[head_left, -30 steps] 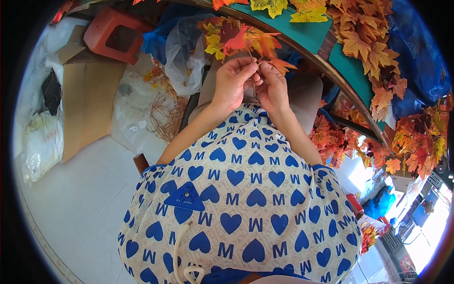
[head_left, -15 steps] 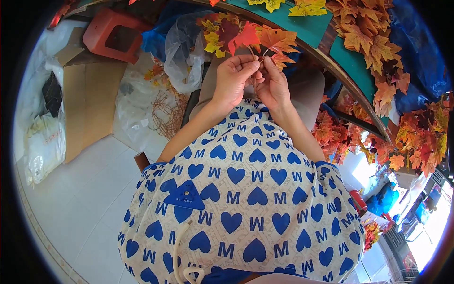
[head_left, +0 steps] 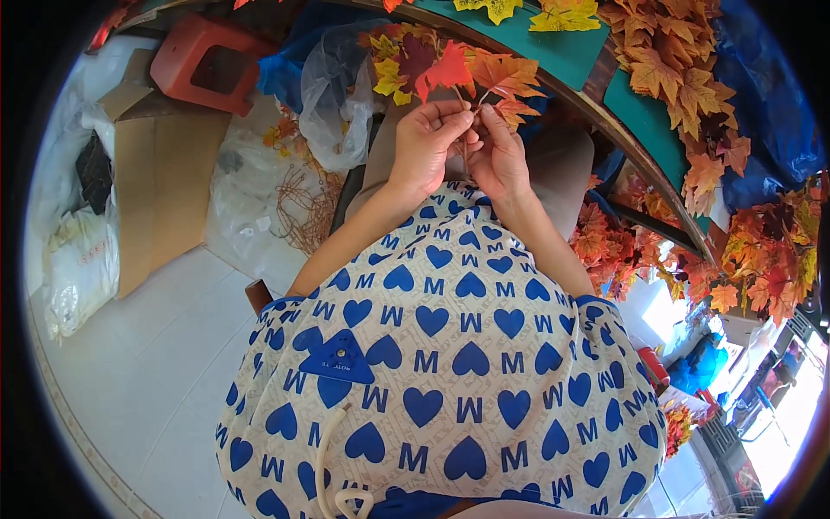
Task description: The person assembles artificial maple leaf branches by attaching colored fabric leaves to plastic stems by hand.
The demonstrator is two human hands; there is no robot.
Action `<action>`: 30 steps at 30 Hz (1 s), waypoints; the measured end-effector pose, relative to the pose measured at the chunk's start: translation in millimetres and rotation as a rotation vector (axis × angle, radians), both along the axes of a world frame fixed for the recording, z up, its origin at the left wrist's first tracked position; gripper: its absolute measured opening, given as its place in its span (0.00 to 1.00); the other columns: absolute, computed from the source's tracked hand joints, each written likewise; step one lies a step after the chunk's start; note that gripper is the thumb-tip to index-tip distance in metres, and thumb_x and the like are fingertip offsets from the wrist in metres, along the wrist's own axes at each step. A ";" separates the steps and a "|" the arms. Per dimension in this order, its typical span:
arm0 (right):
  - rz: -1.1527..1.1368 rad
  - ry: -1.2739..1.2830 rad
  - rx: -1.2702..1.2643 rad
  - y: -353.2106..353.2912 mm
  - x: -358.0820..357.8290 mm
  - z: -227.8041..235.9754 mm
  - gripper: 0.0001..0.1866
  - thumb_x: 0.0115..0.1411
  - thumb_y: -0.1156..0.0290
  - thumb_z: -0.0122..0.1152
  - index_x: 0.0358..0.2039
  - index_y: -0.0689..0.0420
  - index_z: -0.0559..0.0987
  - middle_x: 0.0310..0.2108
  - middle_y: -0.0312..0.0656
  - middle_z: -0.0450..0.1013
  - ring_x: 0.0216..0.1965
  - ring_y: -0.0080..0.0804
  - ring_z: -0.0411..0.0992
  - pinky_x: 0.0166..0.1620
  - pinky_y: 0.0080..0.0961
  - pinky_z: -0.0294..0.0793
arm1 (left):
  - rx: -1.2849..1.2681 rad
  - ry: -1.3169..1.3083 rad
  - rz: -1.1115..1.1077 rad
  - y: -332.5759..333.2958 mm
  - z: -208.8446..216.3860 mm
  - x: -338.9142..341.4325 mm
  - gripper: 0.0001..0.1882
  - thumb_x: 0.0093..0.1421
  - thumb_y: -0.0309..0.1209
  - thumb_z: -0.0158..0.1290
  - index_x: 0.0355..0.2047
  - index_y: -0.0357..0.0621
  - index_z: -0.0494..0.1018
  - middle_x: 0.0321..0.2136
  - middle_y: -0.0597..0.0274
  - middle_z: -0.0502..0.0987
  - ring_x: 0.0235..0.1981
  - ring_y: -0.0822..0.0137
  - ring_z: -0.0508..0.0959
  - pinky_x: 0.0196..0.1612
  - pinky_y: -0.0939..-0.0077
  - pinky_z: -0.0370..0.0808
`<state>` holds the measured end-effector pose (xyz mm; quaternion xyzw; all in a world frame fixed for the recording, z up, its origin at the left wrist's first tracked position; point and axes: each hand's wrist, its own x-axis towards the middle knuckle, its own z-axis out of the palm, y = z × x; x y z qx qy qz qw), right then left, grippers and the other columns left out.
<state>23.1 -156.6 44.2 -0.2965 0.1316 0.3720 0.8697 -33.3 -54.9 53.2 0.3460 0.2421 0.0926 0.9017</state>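
Note:
Both my hands meet over my lap, just short of the table edge. My left hand pinches the stems of an artificial maple leaf spray, thumb against fingertips. Close beside it, my right hand also pinches at the stems, its thumb and forefinger near a thin pale stem. The spray's red, orange, dark red and yellow leaves fan out beyond my fingertips. A brown stem end hangs down between my palms. What lies exactly between the fingertips is partly hidden.
A green-topped table curves across the far side, with heaped orange maple leaves at its right. Left of my knees are a clear plastic bag, brown wire stems, a cardboard box and a red stool.
The orange leaves at the spray's right have shifted slightly left, and my right fingertips have moved a little. Both hands keep their pinch on the stems.

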 end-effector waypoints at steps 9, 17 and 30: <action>0.002 -0.253 -0.196 -1.2 -1.4 -2.9 0.07 0.59 0.69 0.57 0.31 0.60 0.75 0.25 0.35 0.73 0.22 0.20 0.69 0.26 0.14 0.71 | 0.036 -0.016 0.004 2.0 -3.6 -2.7 0.08 0.57 0.23 0.53 0.37 0.36 0.71 0.27 0.63 0.75 0.24 0.74 0.75 0.28 0.82 0.76; -0.021 -0.497 -0.350 -1.6 2.6 -10.8 0.07 0.56 0.74 0.61 0.32 0.64 0.76 0.29 0.36 0.74 0.29 0.19 0.72 0.36 0.17 0.75 | 0.117 -0.065 -0.017 7.7 -10.3 -3.8 0.08 0.58 0.23 0.52 0.39 0.38 0.71 0.28 0.64 0.74 0.24 0.74 0.73 0.28 0.80 0.76; 0.163 -0.664 -0.499 -7.4 5.2 -29.4 0.07 0.59 0.76 0.56 0.36 0.66 0.74 0.29 0.38 0.74 0.29 0.19 0.71 0.34 0.14 0.72 | 0.052 0.024 0.097 3.6 -24.6 3.2 0.08 0.55 0.19 0.53 0.36 0.35 0.71 0.27 0.60 0.75 0.22 0.71 0.74 0.25 0.78 0.76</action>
